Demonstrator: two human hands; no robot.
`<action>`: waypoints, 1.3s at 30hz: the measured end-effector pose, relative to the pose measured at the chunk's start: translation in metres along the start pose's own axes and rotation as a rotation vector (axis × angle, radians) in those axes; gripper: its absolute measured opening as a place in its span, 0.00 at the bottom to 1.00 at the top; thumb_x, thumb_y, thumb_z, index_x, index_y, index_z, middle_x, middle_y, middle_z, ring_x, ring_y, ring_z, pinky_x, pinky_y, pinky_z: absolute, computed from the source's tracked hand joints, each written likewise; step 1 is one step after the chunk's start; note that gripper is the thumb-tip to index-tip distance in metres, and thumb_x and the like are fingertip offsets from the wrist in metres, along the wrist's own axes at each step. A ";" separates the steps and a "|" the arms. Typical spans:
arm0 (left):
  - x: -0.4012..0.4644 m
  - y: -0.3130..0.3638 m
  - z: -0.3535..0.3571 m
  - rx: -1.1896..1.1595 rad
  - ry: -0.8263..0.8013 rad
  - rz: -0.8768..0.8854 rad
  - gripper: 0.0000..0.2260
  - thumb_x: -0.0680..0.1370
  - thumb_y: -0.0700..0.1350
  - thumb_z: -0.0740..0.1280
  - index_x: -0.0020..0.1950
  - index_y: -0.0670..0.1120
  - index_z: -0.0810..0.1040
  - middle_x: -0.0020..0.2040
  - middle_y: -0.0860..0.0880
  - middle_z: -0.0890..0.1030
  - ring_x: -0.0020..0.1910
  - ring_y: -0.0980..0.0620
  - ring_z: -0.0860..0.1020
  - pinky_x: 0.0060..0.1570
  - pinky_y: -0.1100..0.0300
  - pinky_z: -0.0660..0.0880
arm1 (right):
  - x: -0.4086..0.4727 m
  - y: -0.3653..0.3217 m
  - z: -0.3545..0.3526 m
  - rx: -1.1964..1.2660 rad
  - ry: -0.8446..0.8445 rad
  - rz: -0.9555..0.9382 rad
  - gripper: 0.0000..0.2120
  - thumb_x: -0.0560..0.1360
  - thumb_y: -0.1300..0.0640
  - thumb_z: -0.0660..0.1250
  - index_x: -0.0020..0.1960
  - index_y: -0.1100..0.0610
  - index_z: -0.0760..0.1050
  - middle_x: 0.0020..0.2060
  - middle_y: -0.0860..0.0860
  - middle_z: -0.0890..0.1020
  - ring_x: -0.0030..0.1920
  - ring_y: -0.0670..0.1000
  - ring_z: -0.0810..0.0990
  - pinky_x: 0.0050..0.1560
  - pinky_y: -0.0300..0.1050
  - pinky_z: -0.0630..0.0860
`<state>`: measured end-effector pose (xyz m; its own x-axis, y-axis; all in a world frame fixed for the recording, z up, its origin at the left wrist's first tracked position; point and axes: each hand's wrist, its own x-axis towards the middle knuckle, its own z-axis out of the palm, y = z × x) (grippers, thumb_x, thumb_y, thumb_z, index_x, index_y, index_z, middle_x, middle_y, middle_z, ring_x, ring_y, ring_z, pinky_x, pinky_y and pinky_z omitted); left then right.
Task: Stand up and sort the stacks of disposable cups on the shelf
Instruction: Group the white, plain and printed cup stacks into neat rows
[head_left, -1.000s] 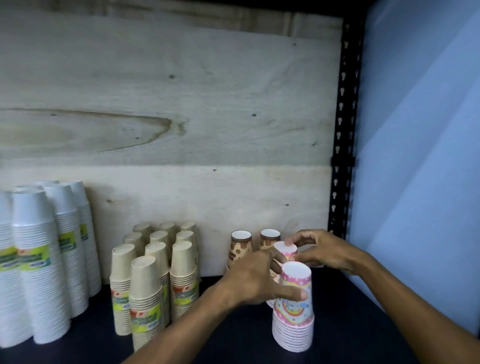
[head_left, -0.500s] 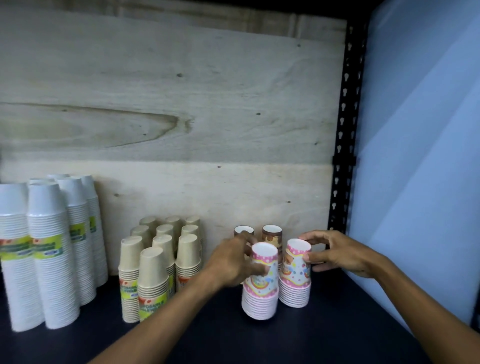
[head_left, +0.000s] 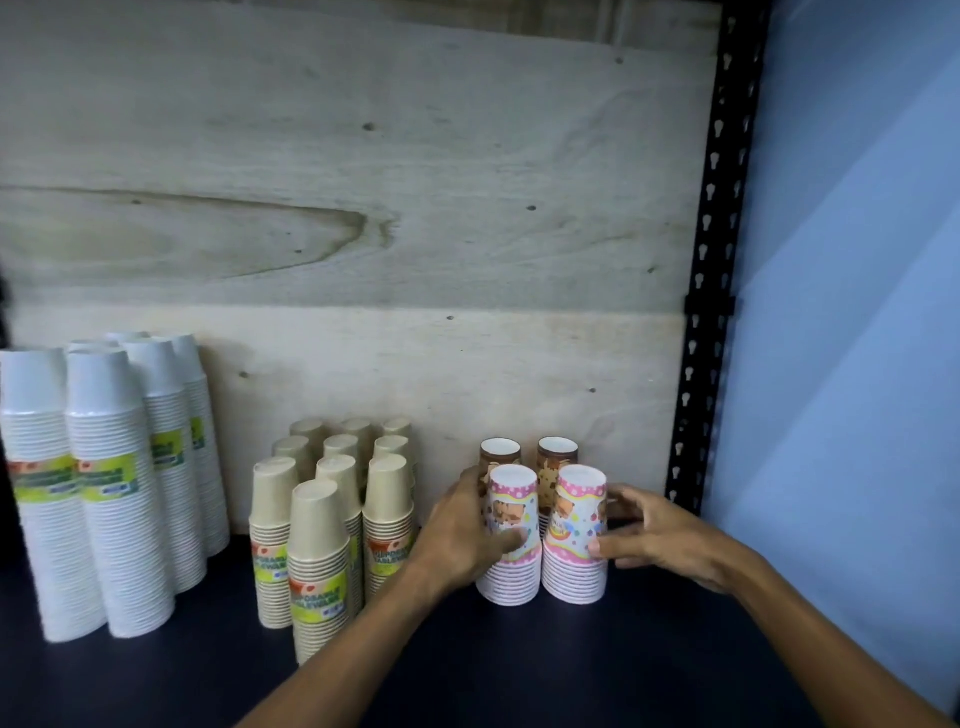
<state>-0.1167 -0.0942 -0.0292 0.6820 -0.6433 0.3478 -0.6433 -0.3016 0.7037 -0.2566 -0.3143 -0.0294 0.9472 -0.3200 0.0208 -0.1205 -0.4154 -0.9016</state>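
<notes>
Two upside-down stacks of pink patterned cups stand side by side on the dark shelf (head_left: 519, 670). My left hand (head_left: 460, 535) grips the left pink stack (head_left: 511, 540), thumb across its front. My right hand (head_left: 654, 535) holds the right pink stack (head_left: 576, 535) from its right side, thumb on the front. Close behind them stand two brown patterned stacks (head_left: 557, 457), mostly hidden. Several tan kraft stacks (head_left: 332, 519) stand left of my left hand. Tall white stacks (head_left: 109, 483) stand at the far left.
A plywood back panel (head_left: 363, 208) closes the shelf behind the cups. A black perforated upright (head_left: 711, 260) stands at the right rear corner, with a blue wall (head_left: 857, 312) beyond it.
Both pink stacks have moved back toward the panel. The left one went from the shelf's front to sit level beside the right one, in front of the brown stacks.
</notes>
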 end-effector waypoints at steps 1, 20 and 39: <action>-0.003 -0.004 0.005 0.002 0.004 -0.014 0.36 0.67 0.49 0.78 0.71 0.49 0.66 0.65 0.53 0.78 0.59 0.54 0.79 0.60 0.58 0.76 | -0.001 0.007 0.005 -0.021 -0.011 0.027 0.32 0.67 0.57 0.80 0.67 0.45 0.71 0.59 0.46 0.81 0.56 0.48 0.84 0.56 0.49 0.81; -0.027 -0.060 0.051 -0.024 0.058 0.002 0.43 0.66 0.58 0.74 0.77 0.55 0.59 0.70 0.57 0.71 0.67 0.59 0.72 0.67 0.57 0.71 | 0.011 0.058 0.041 -0.088 0.191 -0.063 0.43 0.61 0.48 0.83 0.71 0.47 0.66 0.61 0.42 0.79 0.56 0.39 0.80 0.56 0.40 0.79; -0.019 -0.075 0.055 -0.016 0.080 -0.007 0.42 0.66 0.58 0.75 0.77 0.54 0.60 0.61 0.59 0.67 0.64 0.56 0.73 0.64 0.55 0.74 | 0.008 0.054 0.048 -0.160 0.225 -0.132 0.42 0.67 0.43 0.78 0.75 0.41 0.59 0.62 0.31 0.76 0.60 0.27 0.73 0.50 0.27 0.71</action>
<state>-0.1002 -0.0979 -0.1224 0.7124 -0.5830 0.3906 -0.6333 -0.2945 0.7157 -0.2409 -0.2983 -0.0987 0.8703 -0.4275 0.2444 -0.0630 -0.5888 -0.8058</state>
